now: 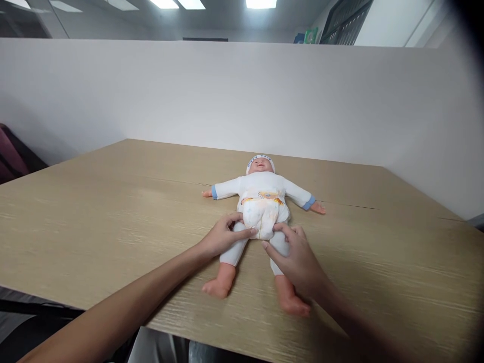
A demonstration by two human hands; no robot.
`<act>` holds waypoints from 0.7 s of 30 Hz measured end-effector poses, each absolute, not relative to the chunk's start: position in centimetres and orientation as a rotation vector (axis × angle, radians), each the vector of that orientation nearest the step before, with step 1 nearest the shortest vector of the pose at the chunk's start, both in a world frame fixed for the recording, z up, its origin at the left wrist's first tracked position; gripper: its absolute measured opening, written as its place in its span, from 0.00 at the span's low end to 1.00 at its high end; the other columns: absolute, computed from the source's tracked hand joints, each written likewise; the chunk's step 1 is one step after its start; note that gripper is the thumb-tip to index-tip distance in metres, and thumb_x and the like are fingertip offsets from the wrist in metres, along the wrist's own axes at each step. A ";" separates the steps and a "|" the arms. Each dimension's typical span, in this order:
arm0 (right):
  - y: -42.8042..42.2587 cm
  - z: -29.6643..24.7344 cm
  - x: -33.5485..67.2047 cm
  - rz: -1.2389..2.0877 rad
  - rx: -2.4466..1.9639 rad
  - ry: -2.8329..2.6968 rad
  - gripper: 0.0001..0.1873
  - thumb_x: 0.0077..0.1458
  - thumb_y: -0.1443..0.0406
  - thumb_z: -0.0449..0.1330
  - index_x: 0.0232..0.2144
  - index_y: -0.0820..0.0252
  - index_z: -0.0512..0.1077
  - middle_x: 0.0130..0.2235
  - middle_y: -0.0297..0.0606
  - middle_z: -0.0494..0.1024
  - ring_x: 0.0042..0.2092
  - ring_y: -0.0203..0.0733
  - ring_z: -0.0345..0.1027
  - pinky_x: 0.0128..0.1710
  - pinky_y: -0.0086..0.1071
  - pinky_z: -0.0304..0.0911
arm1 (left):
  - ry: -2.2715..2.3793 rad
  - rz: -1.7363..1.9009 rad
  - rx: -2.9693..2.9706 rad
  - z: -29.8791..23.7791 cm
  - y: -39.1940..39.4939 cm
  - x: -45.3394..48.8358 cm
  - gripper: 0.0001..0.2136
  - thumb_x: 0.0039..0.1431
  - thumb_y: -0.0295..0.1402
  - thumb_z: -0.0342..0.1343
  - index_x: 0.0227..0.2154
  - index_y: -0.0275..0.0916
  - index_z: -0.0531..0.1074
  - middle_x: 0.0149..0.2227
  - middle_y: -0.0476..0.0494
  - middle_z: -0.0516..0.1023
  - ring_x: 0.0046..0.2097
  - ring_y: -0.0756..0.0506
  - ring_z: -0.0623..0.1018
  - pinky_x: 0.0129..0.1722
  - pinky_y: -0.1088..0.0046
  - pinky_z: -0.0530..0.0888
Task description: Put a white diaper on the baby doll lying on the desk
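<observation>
On the bench [113,212] before me, a doll [264,185] is lying face-up, its diaper [260,214] being touched at both leg edges by left hand [223,234] and right hand [298,254], fingers [283,230] parted, an uneven tug perhaps risking a crooked fit.

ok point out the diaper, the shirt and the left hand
Diaper [261,214]: head view, on the middle of its front.
Shirt [261,184]: head view, on the chest.
Left hand [220,238]: head view, on the middle of the hand, behind the thumb.
</observation>
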State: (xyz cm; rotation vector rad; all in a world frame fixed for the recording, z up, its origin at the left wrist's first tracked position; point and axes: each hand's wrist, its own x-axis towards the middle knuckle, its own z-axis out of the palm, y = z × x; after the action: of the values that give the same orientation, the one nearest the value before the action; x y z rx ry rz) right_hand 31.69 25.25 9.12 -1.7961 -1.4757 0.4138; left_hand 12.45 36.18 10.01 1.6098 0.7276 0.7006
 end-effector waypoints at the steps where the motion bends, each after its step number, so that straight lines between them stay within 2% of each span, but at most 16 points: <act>1: 25.4 9.1 31.7 0.419 -1.794 -1.459 0.18 0.55 0.55 0.64 0.46 0.54 0.73 0.44 0.43 0.69 0.48 0.53 0.66 0.51 0.48 0.65 | 0.723 0.698 1.563 10.1 36.1 12.4 0.15 0.57 0.41 0.68 0.43 0.37 0.79 0.46 0.43 0.82 0.51 0.38 0.77 0.52 0.65 0.71; 5: 25.9 8.9 31.9 0.444 -1.729 -1.372 0.16 0.55 0.54 0.64 0.43 0.54 0.70 0.44 0.41 0.73 0.48 0.52 0.67 0.50 0.45 0.63 | 0.710 0.702 1.449 10.1 36.1 12.3 0.17 0.55 0.42 0.69 0.43 0.37 0.77 0.47 0.41 0.81 0.52 0.38 0.77 0.53 0.63 0.70; 10: 26.3 9.6 32.5 0.539 -1.692 -1.206 0.25 0.50 0.51 0.69 0.43 0.53 0.64 0.47 0.39 0.79 0.41 0.46 0.71 0.43 0.39 0.64 | 0.715 0.708 1.381 9.6 36.1 12.1 0.17 0.55 0.43 0.70 0.42 0.38 0.76 0.45 0.43 0.81 0.50 0.39 0.77 0.50 0.64 0.72; 14: 26.0 11.0 33.5 0.645 -1.783 -1.215 0.25 0.51 0.47 0.69 0.42 0.53 0.67 0.42 0.37 0.82 0.37 0.45 0.73 0.38 0.38 0.62 | 0.669 0.699 1.270 9.6 36.2 12.1 0.19 0.54 0.42 0.71 0.43 0.38 0.76 0.46 0.41 0.81 0.51 0.39 0.77 0.52 0.62 0.72; 18: 25.8 11.5 34.0 0.664 -1.823 -1.284 0.20 0.54 0.48 0.67 0.41 0.52 0.71 0.42 0.36 0.84 0.40 0.45 0.74 0.39 0.38 0.63 | 0.667 0.700 1.284 9.5 36.3 12.2 0.19 0.54 0.42 0.71 0.43 0.38 0.76 0.47 0.40 0.81 0.53 0.38 0.77 0.53 0.61 0.72; 21: 25.9 11.0 34.2 0.677 -1.774 -1.262 0.22 0.52 0.48 0.69 0.42 0.53 0.71 0.43 0.37 0.84 0.39 0.45 0.74 0.40 0.38 0.65 | 0.663 0.701 1.303 9.4 36.4 12.1 0.18 0.55 0.42 0.70 0.43 0.37 0.76 0.47 0.39 0.81 0.54 0.37 0.77 0.54 0.61 0.72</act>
State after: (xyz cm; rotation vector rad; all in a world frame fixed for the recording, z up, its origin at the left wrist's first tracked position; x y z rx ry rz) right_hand 34.20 25.87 11.04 -1.7737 -1.2624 0.6773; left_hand 12.15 36.42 9.39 1.3033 0.6626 0.7008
